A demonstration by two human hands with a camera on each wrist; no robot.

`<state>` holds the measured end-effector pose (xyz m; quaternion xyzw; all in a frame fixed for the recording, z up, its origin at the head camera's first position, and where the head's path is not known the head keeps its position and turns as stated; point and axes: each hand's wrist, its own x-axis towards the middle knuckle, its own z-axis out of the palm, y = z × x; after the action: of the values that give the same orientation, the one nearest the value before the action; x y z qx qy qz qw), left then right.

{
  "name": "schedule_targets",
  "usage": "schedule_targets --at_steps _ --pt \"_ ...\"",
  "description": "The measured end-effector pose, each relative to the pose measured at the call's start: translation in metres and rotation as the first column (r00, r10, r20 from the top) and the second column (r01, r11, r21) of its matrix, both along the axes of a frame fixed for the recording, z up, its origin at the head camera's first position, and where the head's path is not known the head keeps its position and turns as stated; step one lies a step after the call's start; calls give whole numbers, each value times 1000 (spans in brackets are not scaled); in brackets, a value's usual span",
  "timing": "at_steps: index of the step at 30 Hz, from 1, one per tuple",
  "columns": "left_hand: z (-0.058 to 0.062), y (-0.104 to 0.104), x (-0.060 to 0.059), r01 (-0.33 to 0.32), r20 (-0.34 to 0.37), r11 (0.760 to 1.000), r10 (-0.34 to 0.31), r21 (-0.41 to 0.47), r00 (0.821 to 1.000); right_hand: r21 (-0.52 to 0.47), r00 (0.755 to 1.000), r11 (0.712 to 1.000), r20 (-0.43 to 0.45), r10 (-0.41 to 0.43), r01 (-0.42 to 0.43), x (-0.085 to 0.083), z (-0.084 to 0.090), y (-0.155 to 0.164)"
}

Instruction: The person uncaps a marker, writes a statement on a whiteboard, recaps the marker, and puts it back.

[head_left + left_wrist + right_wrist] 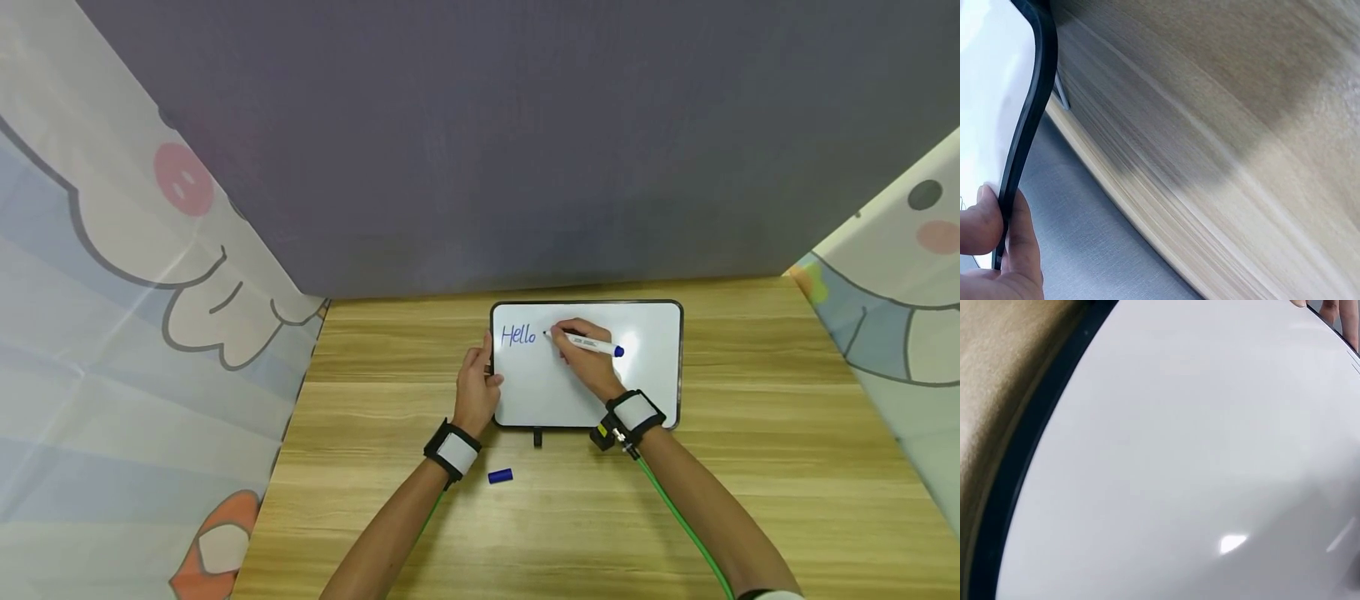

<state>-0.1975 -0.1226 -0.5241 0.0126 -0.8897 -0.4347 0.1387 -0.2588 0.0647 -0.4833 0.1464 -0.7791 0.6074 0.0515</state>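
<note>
On the table [750,467], the whiteboard [536,387], its left edge gripped by the left hand [477,387], could shift should that grip slacken, jogging the marker [588,343] the right hand [588,365] pinches over it.

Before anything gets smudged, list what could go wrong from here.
The right hand works close beside the blue "Hello", so it might smear the ink if it drifts left. The left hand grips the edge of the whiteboard; if that grip slips, the whiteboard could shift under the marker. The blue cap lies loose on the table, so it might get knocked away.
</note>
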Motion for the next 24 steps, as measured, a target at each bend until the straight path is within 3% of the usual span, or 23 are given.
schedule_targets --at_steps 24 --pt "-3 -1 -1 10 -43 1000 -9 1 999 104 998 993 -17 55 -53 0 -1 5"
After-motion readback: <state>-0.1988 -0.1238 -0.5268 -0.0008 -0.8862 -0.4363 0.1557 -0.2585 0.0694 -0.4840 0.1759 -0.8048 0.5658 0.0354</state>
